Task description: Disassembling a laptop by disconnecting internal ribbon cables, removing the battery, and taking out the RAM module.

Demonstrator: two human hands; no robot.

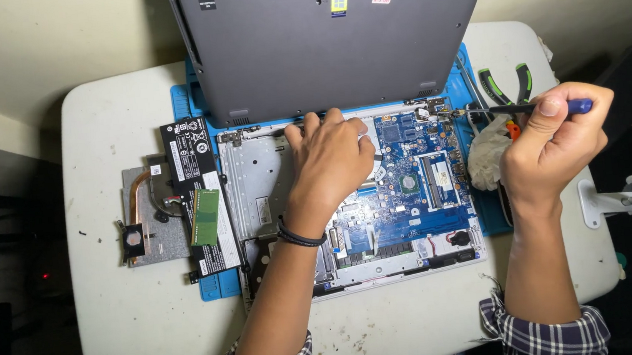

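While the white table (136, 310) carries a blue mat (184, 105) against a cream wall, the opened laptop (410, 191) lies centred on it. Left hand (330, 161) rests flat, gripping nothing, on the chassis; right hand (552, 139) is closed around a screwdriver (506, 110) at the hinge.

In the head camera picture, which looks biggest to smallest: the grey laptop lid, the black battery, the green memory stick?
1. Grey laptop lid, raised nearer the camera, so possibly flattered.
2. Long black battery pack.
3. Small green memory stick.
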